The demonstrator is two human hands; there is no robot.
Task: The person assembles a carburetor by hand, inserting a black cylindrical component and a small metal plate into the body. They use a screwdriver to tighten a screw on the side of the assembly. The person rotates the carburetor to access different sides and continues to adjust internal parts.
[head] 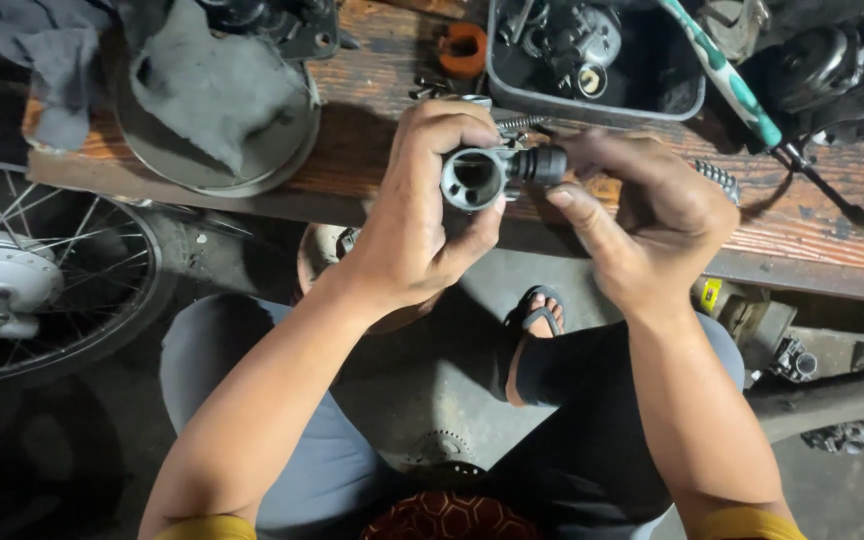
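My left hand (pixel 422 205) grips a small grey metal carburetor body (pixel 474 178), its round bore facing me. A black cap (pixel 544 165) sits on the part's right end, and my right hand (pixel 642 215) pinches that cap with thumb and fingers. Both hands hold the part above the front edge of a worn wooden bench (pixel 372 140). My knees and one sandalled foot (pixel 535 335) show below.
A grey tray (pixel 592 105) of metal parts, an orange ring (pixel 464 48) and a green-and-white handled tool (pixel 727 75) lie on the bench. A grey rag lies in a round metal pan (pixel 217 100) at left. A spoked wheel (pixel 37 270) stands at the floor's left.
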